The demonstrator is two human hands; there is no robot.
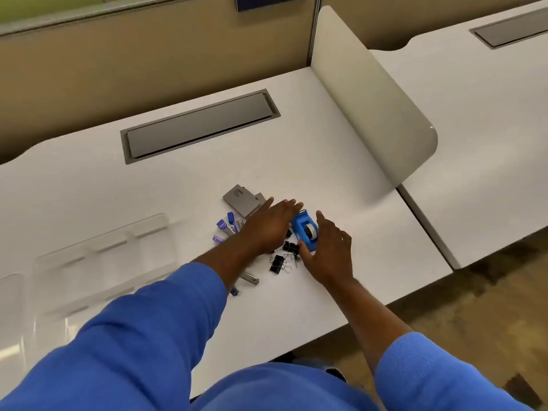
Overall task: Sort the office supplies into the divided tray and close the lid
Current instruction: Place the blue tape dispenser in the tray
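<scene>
Had right hand [326, 253] spread beside blue tape dispenser [305, 229], thumb at its near end, not yet closed; left hand [267, 226] flat over binder clips [277, 264], gripping nothing. Found dispenser mid-desk, well right of clear divided tray [100, 256]. Judged it rigid, light, smooth-sided — best pinched across the flanks.

A: What sort of place was it?

B: Office, open-plan. The white tabletop [341, 161] had a flush grey cable hatch [198, 126] set into it.

A: Could've been a lab bench.

B: Doubt it. A beige partition panel [118, 63] ran along the back with a blue sign plate [269, 1] on it. A curved divider screen [370, 99] split it from a neighbouring tabletop [489, 143], which had a second hatch [513, 28] of the same kind. Stationery lay there too: binder clips [277, 264] and a tape dispenser [305, 229].
</scene>
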